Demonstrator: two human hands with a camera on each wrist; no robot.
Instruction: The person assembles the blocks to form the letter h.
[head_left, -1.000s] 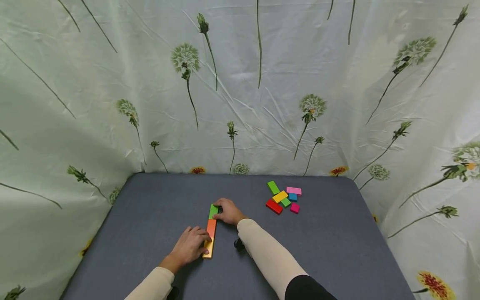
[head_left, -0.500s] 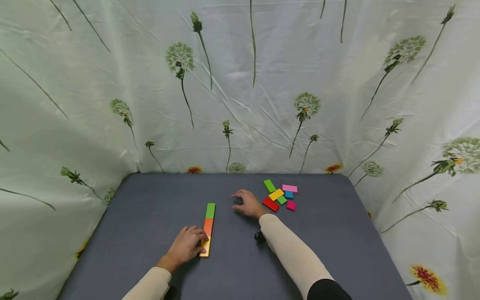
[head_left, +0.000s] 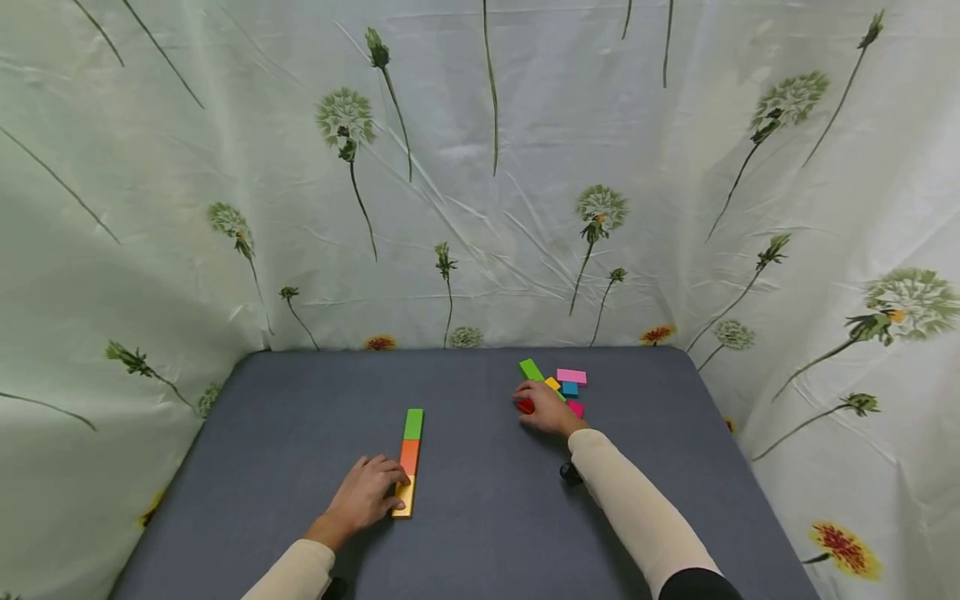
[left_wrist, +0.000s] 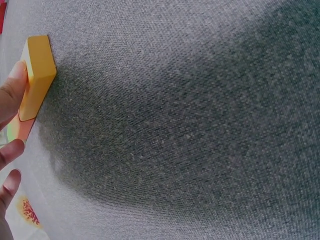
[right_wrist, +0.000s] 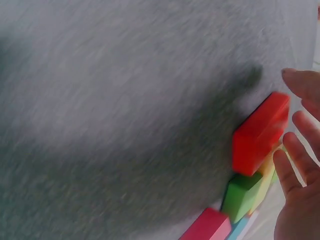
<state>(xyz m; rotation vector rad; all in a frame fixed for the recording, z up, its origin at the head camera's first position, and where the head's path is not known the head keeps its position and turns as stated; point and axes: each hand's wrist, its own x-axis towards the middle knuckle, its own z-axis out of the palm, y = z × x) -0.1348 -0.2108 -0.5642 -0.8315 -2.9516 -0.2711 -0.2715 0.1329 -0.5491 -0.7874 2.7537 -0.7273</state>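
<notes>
My left hand [head_left: 366,492] lies at the near end of a row of three blocks, its thumb touching the yellow block [left_wrist: 42,57]. Beyond it, end to end, come an orange block [head_left: 409,457] and a green block [head_left: 413,423]. The left fingers are loosely bent beside the row. My right hand [head_left: 551,408] is over a cluster of blocks, thumb and fingers spread around a red block [right_wrist: 260,132]. In the right wrist view the thumb stands apart from that block. The hand partly hides the cluster in the head view.
Near the right hand lie a long green block [head_left: 530,368], a pink block [head_left: 572,377], a blue block [head_left: 570,389], a magenta block [head_left: 576,408], a yellow block [head_left: 552,383] and a short green block [right_wrist: 241,197]. A flowered cloth [head_left: 420,300] hangs behind the grey table [head_left: 480,517].
My right hand has let go of the green block at the far end of the row and moved right to the red block. The left hand stays at the yellow block.
</notes>
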